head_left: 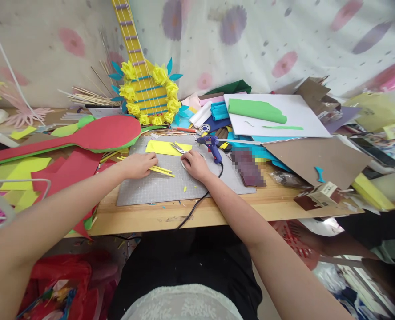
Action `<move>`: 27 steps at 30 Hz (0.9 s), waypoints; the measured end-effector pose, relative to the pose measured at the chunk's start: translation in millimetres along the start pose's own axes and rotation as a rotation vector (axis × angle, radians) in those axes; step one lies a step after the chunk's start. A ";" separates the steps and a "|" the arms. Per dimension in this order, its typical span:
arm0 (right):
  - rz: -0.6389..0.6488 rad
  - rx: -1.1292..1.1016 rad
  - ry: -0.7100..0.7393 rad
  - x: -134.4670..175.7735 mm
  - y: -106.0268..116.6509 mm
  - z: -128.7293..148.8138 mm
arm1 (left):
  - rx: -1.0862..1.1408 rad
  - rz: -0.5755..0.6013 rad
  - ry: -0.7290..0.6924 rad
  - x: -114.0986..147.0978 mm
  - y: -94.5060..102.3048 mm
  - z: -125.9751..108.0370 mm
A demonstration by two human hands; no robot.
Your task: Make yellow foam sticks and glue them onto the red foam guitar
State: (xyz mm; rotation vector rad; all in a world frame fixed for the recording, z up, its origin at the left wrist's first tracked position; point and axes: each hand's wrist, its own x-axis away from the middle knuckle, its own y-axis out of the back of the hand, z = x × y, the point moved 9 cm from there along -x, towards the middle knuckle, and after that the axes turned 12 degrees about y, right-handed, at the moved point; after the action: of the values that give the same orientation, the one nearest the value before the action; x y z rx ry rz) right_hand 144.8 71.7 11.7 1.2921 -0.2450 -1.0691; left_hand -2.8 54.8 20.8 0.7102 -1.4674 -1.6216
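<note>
My left hand (143,165) is closed around several thin yellow sticks (162,170), which poke out on both sides of it over the grey cutting mat (130,191). My right hand (196,165) is closed on a pair of scissors (178,148); the blades point up and left, and the fingers hide the handles. Part of a white ring shows beside this hand; what it belongs to is unclear. A yellow strip of paper (154,146) lies under the blades. Just right of the hand, a purple glue gun (213,149) rests on the mat, its black cord crossing the table edge.
A yellow paper guitar (147,95) with yellow flowers stands against the curtain. To the left lies a red guitar-shaped cutout (107,133) over red paper. A blurred-out dark object (249,168), a white board (277,129) and brown cardboard (320,160) lie at right.
</note>
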 end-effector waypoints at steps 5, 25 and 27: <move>-0.072 -0.047 -0.023 2.5 4.2 -3.4 | 0.111 0.044 0.107 -19.8 8.1 -1.2; -0.512 -0.970 -0.148 -53.4 28.5 4.0 | 0.901 -0.349 0.355 -26.0 30.5 8.0; -0.426 -1.032 -0.181 -48.9 14.4 6.4 | 0.681 -0.299 0.566 0.2 18.4 44.5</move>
State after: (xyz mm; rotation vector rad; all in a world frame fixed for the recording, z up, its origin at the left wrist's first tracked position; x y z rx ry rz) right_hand 121.8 102.7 45.5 0.3077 0.4358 -1.3956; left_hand -36.5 78.0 46.0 1.6812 -1.5086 -0.9514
